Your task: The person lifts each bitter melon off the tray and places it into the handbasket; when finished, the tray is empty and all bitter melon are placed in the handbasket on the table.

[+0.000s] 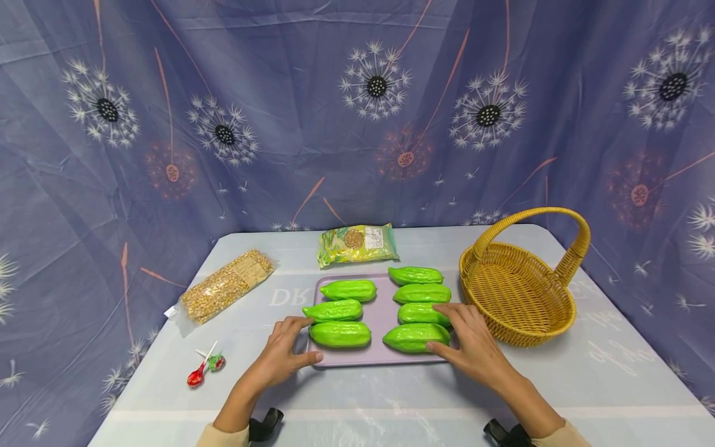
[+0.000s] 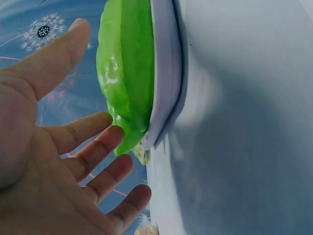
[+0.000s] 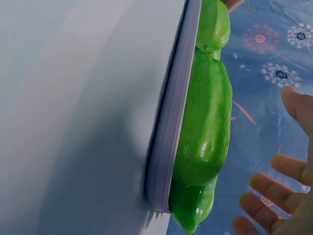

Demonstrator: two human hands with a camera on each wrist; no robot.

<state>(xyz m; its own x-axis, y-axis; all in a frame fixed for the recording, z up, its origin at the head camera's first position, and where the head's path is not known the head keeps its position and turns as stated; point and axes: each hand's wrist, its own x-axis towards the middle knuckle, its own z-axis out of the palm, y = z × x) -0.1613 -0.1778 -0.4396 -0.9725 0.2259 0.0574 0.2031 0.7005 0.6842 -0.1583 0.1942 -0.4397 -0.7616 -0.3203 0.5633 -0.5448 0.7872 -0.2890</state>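
Observation:
A shallow pale purple tray (image 1: 375,323) holds glossy, bright green, ridged, elongated vegetables in two columns, each tapering to a tip. My left hand (image 1: 283,351) is at the tray's left edge, its fingers spread beside the front-left green vegetable (image 1: 339,334) and the one behind it (image 1: 335,310). In the left wrist view, the fingertips (image 2: 113,134) overlap the tapered tip, and the palm is bare. Over the tray's right edge, my right hand (image 1: 475,341) spreads around the front-right green vegetable (image 1: 416,338). The right wrist view shows its fingers (image 3: 266,188) apart from the vegetables, holding nothing.
A yellow wicker basket (image 1: 516,332) with a tall handle stands right of the tray. Behind the tray lies a green-yellow packet (image 1: 359,244). At left are a clear bag of corn kernels (image 1: 215,295) and two lollipops (image 1: 195,376). A blue dandelion-print curtain (image 1: 301,124) hangs behind.

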